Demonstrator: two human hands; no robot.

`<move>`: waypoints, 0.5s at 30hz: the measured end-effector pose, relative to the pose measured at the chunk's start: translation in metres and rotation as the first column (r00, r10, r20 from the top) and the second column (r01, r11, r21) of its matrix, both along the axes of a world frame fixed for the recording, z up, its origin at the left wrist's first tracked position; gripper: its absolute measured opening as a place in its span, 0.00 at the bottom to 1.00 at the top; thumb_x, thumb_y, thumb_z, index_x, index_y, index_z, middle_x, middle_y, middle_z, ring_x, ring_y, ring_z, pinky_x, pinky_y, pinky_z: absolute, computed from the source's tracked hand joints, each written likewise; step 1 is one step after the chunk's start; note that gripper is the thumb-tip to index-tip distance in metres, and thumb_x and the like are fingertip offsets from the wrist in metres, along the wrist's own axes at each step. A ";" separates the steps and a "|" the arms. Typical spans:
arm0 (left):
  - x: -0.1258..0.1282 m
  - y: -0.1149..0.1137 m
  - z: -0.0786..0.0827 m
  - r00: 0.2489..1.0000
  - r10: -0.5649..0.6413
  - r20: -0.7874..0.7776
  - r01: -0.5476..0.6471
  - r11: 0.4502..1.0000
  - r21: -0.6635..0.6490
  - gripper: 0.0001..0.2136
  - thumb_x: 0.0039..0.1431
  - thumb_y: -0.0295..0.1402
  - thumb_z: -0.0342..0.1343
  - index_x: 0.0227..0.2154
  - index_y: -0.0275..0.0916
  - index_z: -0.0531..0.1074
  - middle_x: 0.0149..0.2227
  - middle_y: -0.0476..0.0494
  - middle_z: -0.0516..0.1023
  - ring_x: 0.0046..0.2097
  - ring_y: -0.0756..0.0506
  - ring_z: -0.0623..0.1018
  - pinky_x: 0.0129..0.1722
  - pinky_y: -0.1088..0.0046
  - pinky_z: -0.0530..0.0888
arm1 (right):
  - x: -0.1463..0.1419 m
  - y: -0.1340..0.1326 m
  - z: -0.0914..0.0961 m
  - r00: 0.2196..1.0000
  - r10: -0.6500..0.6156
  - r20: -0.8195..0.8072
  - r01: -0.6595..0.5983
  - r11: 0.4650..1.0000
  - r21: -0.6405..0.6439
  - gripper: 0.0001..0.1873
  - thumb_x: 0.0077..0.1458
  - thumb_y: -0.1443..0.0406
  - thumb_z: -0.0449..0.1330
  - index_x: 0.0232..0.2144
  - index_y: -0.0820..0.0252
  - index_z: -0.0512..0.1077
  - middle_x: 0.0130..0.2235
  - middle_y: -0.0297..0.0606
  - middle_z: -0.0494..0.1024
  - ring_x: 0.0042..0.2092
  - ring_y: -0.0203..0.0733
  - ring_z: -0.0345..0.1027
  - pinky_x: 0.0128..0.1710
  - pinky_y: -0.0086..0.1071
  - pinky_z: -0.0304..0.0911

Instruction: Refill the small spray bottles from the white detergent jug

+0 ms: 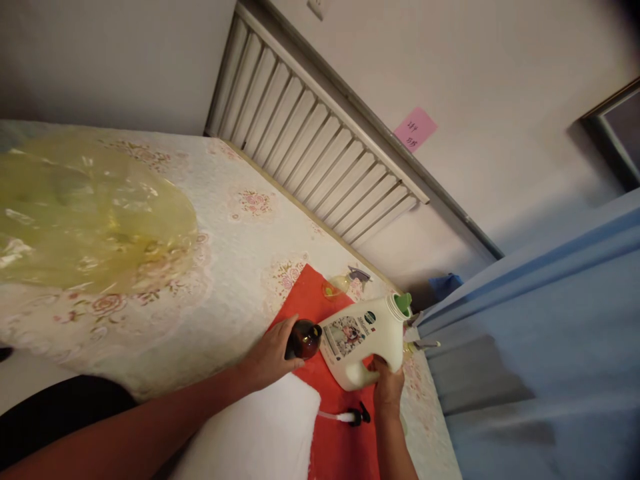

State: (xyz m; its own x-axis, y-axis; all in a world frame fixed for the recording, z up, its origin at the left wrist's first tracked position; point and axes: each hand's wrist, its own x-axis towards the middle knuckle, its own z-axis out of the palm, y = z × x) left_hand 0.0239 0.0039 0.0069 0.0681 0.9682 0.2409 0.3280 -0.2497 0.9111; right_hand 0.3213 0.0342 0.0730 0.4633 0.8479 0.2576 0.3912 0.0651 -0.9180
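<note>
My left hand is wrapped around a dark amber bottle, whose narrow neck points toward the jug. My right hand grips the handle of a cream-coloured plastic jug, which has a printed label and an open mouth with a green pouring spout. The jug's base is close beside the amber bottle; whether they touch, I cannot tell. Below the jug, a black pump top with a pale tube lies on a red mat.
A white cloth overlaps the red mat. Behind the jug stands a clear spray bottle. A yellow translucent plastic bag covers the left of the flowered tablecloth. A radiator borders the table's back, and a blue curtain hangs at right.
</note>
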 end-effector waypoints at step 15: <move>0.001 0.000 0.001 1.000 0.009 0.000 -0.009 1.000 -0.012 0.40 0.46 0.29 0.64 0.64 0.36 0.55 0.64 0.29 0.65 0.65 0.32 0.66 0.64 0.48 0.63 | -0.003 -0.003 0.004 1.000 0.000 0.018 0.001 1.000 -0.015 0.07 0.41 0.63 0.64 0.22 0.58 0.69 0.18 0.29 0.71 0.23 0.39 0.63 0.24 0.32 0.57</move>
State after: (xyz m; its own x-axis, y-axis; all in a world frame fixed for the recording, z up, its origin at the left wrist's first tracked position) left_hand 0.0245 0.0042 0.0078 0.0589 0.9717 0.2287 0.3301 -0.2352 0.9142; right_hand 0.3184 0.0311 0.0774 0.4592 0.8516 0.2528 0.4074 0.0510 -0.9118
